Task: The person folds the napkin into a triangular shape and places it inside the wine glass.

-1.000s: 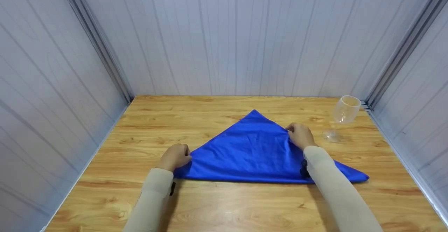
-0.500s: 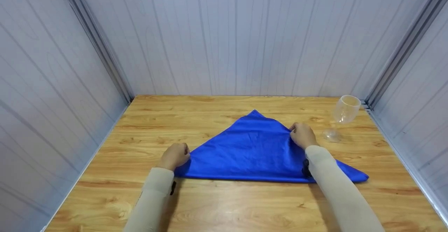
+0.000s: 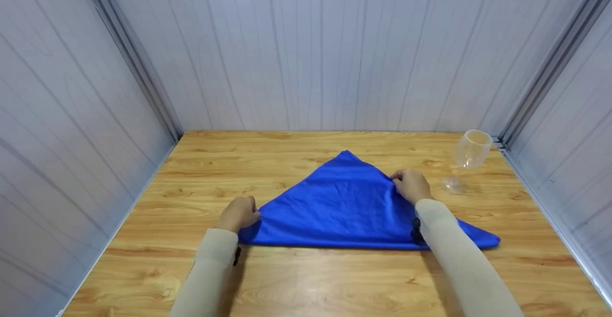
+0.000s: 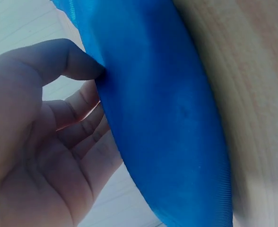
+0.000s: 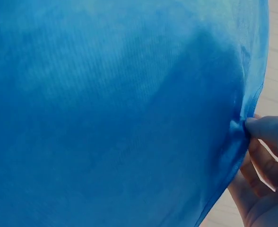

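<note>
Blue cloth (image 3: 330, 207) pinched on two sides, mid-area of the worktop (image 3: 325, 283); skewing looks the main risk.
Long side faces the near edge; right sleeve (image 3: 466, 259) crosses above it, could drag the right tip. Left hand (image 3: 237, 213) pinches the left slant, right hand (image 3: 411, 185) the right slant, farther back; uneven pulling could skew both. Stemmed glass (image 3: 473, 149) toward the far right corner: a wide swing could tip it.

A glossy blue cloth (image 3: 330, 212) lies in a triangle on the wood-grained table (image 3: 315, 283), apex pointing away.
</note>
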### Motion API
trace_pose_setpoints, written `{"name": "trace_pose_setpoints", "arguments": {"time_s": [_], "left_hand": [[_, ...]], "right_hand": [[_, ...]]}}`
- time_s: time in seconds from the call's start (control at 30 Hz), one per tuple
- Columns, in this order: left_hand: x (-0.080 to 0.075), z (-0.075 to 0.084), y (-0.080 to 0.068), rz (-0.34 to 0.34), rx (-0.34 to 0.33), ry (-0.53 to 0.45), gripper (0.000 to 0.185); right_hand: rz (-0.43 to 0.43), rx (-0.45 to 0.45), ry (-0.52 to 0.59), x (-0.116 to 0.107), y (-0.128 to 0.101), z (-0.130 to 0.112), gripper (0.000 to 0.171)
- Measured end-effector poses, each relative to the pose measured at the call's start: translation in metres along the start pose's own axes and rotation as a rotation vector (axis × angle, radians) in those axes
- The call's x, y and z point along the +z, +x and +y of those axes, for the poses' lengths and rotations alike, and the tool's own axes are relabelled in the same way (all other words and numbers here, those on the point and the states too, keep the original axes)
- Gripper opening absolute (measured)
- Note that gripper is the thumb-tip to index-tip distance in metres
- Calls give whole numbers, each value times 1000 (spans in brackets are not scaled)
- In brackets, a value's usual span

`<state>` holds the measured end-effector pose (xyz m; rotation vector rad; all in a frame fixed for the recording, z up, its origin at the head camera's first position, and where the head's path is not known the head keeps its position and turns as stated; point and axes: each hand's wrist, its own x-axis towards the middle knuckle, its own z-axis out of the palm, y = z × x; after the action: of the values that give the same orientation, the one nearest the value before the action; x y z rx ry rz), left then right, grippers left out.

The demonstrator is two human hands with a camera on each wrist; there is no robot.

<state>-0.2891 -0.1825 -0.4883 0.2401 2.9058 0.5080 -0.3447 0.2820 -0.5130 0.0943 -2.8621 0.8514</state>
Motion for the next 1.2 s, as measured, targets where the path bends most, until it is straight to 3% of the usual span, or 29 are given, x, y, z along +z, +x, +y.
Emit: {"name": "trace_pose_setpoints", "arguments": {"time_s": [0.2,0.43,0.67,0.97,1.2], "left_hand": [[2,-1,1,24,35,27,8],[3,-2,1,46,40,27,11],[6,-3,0,127,26,26,11],[6,-2,0,91,0,25,12],[5,-2,1,73,-12,19,11]], "right_hand": [[39,6,-13,-2,-1,0,22],[-15,11,-20,-1,0,3,24],[-28,-8,8,-2,0,3,19],[19,-18,30,-2,-1,5,16],[-20,6,12,-2,-2,4,19]]}}
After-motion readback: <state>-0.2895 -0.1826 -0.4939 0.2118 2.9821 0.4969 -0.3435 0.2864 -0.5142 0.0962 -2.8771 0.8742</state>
